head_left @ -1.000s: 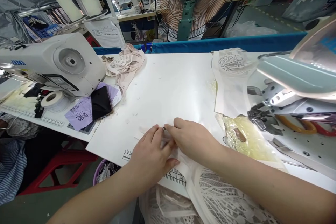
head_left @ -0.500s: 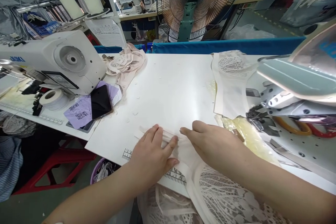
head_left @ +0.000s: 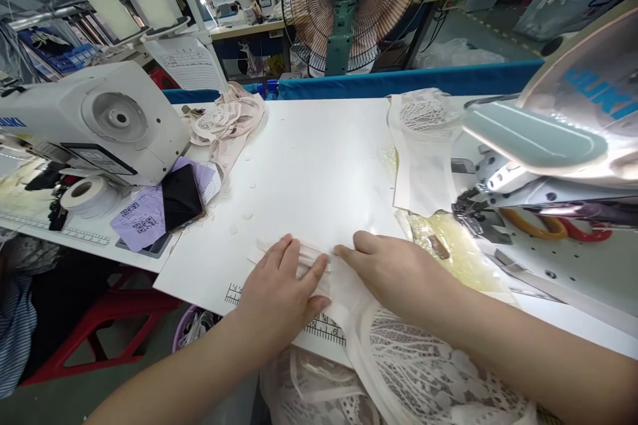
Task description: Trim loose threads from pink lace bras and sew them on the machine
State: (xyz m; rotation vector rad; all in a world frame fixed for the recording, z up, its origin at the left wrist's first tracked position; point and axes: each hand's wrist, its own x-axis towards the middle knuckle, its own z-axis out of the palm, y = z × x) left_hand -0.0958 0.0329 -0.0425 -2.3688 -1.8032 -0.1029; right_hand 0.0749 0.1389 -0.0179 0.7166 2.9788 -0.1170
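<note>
My left hand (head_left: 282,292) lies flat with fingers stretched out, pressing a pale fabric strip (head_left: 306,254) onto the white table (head_left: 319,166). My right hand (head_left: 393,272) rests just to its right on the same cream fabric, fingers pointing left and held together, fingertips touching the strip. The strip belongs to a lace garment (head_left: 419,365) that hangs over the near table edge under my right forearm. A printed ruler scale (head_left: 323,329) shows at the table edge beneath my left hand.
A white sewing machine (head_left: 94,123) stands at the left with a tape roll (head_left: 84,194), purple slips (head_left: 137,216) and a black phone (head_left: 180,198). Another machine (head_left: 543,159) fills the right. Lace pieces (head_left: 423,139) and pink garments (head_left: 226,123) lie further back; a fan (head_left: 349,6) stands behind.
My right hand slid rightward away from my left along the strip, then drew slightly back toward it. My left hand stayed pressed flat in place.
</note>
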